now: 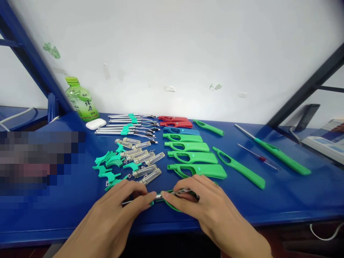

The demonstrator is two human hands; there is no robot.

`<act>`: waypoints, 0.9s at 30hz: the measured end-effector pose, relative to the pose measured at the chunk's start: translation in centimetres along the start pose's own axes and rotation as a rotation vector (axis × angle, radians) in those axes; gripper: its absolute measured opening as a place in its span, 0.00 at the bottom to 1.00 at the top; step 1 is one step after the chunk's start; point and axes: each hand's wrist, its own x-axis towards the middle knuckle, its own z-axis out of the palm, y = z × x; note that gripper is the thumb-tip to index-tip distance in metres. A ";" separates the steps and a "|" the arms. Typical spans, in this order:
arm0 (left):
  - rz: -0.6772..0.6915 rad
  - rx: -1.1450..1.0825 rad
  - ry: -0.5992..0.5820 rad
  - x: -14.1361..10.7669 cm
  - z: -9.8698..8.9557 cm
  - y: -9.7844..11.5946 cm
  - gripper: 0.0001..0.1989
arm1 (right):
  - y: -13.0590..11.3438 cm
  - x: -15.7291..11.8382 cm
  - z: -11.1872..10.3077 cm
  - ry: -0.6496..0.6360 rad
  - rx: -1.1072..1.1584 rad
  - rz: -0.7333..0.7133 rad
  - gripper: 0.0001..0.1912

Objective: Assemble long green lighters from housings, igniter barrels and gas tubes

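Observation:
My left hand (122, 206) pinches a metal lighter tube (159, 196) that has a bit of teal plastic near the fingertips. At the tube's end, my right hand (200, 199) closes thumb and fingers around it and thin wires (185, 191). Beneath the right hand lies a green lighter shell (172, 205), mostly covered by the fingers. Just beyond the hands are clear fuel tanks (151, 176), teal triggers (109, 175) and a row of green lighter shells (199, 171). How the tube sits in the shell is hidden.
Metal tubes with wires (125, 132) lie at the back left, beside red shells (176, 124) and a blue shell (181, 131). An assembled green lighter (282, 156) and a screwdriver (262, 158) lie right. A tea bottle (82, 100) and white case (96, 124) stand back left.

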 end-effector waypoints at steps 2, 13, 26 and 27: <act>0.007 -0.007 0.008 -0.2 0.0 -0.1 0.25 | 0.0 0.1 0.0 0.003 0.004 0.002 0.23; -0.018 -0.012 0.018 0.6 0.2 0.6 0.11 | 0.0 0.0 0.1 0.024 -0.009 0.009 0.25; -0.004 -0.035 0.041 0.2 0.4 0.5 0.21 | -0.1 0.0 0.1 -0.058 -0.019 0.012 0.21; 0.005 -0.038 0.041 0.3 0.3 0.5 0.20 | -0.1 0.0 0.1 -0.065 -0.005 0.024 0.23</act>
